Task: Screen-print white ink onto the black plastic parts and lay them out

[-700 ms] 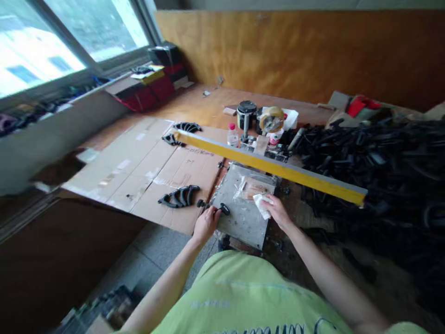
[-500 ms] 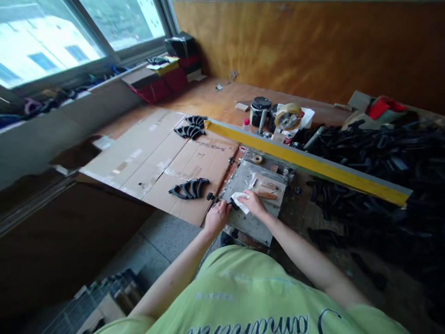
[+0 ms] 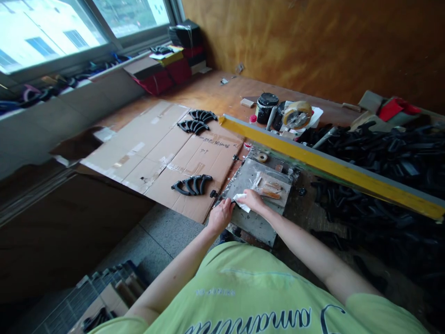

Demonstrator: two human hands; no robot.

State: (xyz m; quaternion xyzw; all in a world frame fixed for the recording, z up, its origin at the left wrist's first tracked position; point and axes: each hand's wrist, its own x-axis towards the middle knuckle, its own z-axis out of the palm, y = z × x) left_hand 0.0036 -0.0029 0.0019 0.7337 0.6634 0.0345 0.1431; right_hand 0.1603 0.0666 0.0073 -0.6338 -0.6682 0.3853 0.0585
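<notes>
Beyond the hands, a long yellow bar (image 3: pixel 313 160) ran slantwise, left end far, right end nearer; it hid part of the bench behind it. Past the bar: black-lidded jar (image 3: pixel 267 107), big tape roll (image 3: pixel 297 115), red cap (image 3: pixel 253 119), whatever was below the cap blocked from view. Right of the hands, a heap of black parts (image 3: pixel 378 185), reaching well back. Left of the hands, cardboard sheet (image 3: pixel 146 139) with one black ribbed part (image 3: pixel 192 185) near the grip and two more (image 3: pixel 197 121) farther off, close together. Small black knob-like piece (image 3: pixel 213 194) sat just left and beyond the left hand. Small tape ring (image 3: pixel 262 157) and a brownish strip (image 3: pixel 270 193) lay beyond the right hand, strip closer.

Black piece (image 3: pixel 236 203) was between the two hands, above the near-left part of the metal plate (image 3: pixel 259 227), mostly covered by fingers and white wipe (image 3: pixel 242 204).

Left hand (image 3: pixel 221 216): fingers closed on the black piece's left end. Right hand (image 3: pixel 253 201): fingers pinched on the wipe, wipe against the piece. Hands near each other, just apart.
</notes>
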